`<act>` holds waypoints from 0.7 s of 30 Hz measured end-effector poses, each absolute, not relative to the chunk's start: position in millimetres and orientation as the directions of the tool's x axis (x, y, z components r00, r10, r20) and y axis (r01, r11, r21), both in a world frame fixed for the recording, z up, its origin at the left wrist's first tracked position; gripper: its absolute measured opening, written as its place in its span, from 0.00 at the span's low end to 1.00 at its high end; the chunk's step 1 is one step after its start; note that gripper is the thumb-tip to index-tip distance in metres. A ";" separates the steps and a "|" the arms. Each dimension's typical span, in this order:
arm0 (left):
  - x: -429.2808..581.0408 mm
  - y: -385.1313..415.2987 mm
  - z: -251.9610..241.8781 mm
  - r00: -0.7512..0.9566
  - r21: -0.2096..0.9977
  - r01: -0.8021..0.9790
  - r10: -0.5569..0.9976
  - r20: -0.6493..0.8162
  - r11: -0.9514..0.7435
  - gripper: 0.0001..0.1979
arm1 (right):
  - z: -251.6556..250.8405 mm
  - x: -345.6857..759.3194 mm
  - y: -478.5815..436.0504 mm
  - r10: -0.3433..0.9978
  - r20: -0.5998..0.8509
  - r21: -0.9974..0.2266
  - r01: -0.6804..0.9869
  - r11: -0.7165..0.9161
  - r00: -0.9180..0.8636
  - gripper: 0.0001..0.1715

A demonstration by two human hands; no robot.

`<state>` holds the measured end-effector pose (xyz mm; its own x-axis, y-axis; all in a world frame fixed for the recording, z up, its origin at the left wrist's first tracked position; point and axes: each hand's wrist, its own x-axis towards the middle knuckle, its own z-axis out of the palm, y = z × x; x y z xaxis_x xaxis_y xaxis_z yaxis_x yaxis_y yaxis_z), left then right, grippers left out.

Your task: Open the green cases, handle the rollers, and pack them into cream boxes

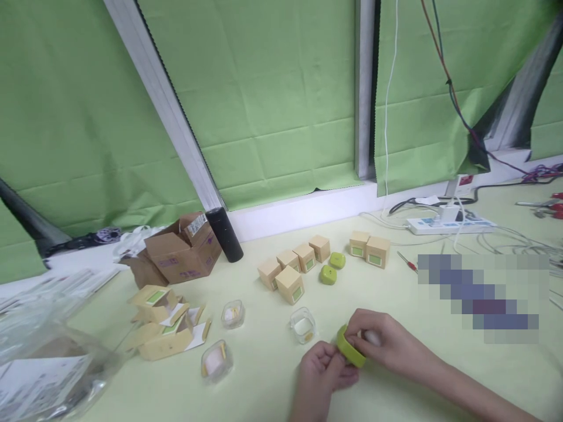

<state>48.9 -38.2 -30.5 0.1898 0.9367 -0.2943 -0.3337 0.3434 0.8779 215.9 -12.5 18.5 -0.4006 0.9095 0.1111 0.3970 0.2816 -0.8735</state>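
My left hand (325, 369) is closed around the lower left side of a small green rounded case (352, 350), holding it tilted above the table. The fingertips of my right hand (382, 340) are pinched at the upper edge of that case. A small whitish piece (372, 337), its kind unclear, shows between the right thumb and fingers. Just beyond my left hand sits a clear plastic box (302, 325) with a yellow spot on it. Two similar green cases (328, 274) lie farther back, beside several small tan cardboard boxes (290, 285).
To the left stand two clear boxes (217, 360) with whitish contents, opened tan cartons (165, 334), a brown cardboard box (185, 252), a black cylinder (224, 234) and a plastic bag (48, 375). At right are a power strip (453, 225), cables and a red-handled screwdriver (409, 263).
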 end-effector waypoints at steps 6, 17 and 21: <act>48.8 -35.1 -32.5 0.286 0.886 -0.359 0.938 -0.194 0.293 0.18 | 25.1 229.2 -9.6 0.837 0.111 -0.912 0.279 0.300 -0.536 0.44; 55.1 -33.2 -27.4 0.342 0.741 -0.513 0.895 -0.286 0.433 0.16 | 37.1 229.3 -16.4 0.720 0.287 -0.762 0.305 0.572 -0.632 0.25; 51.4 -36.3 -22.2 0.481 0.633 -0.570 0.837 -0.261 0.525 0.24 | 31.4 233.8 -15.7 0.720 0.177 -0.771 0.361 0.525 -0.670 0.32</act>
